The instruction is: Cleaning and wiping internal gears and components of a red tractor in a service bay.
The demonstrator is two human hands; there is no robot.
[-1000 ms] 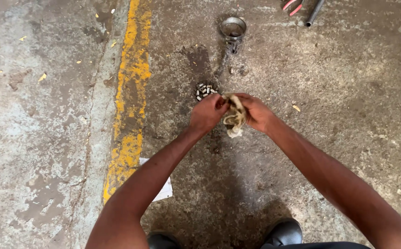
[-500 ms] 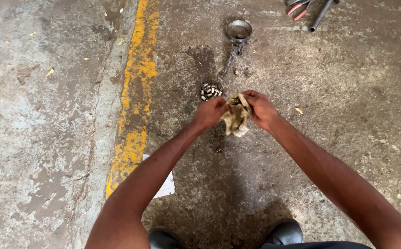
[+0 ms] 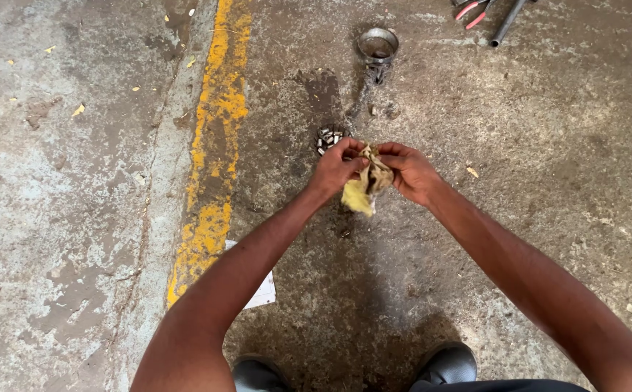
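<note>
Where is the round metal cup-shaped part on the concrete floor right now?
In the head view, the round metal cup-shaped part sits near the top centre, right of the yellow painted line, beyond both hands.

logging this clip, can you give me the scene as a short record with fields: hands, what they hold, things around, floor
left hand: left hand gripping one side of a crumpled rag
right hand: right hand gripping the other side of the same rag
rag: dirty, yellowish, bunched between both hands, held above the floor
near the hands: small metal part on the floor, just beyond the left hand
farther off: round metal cup; red-handled pliers; dark rod
floor: stained concrete floor with a worn yellow line
also: white paper scrap; two dark shoes
</note>
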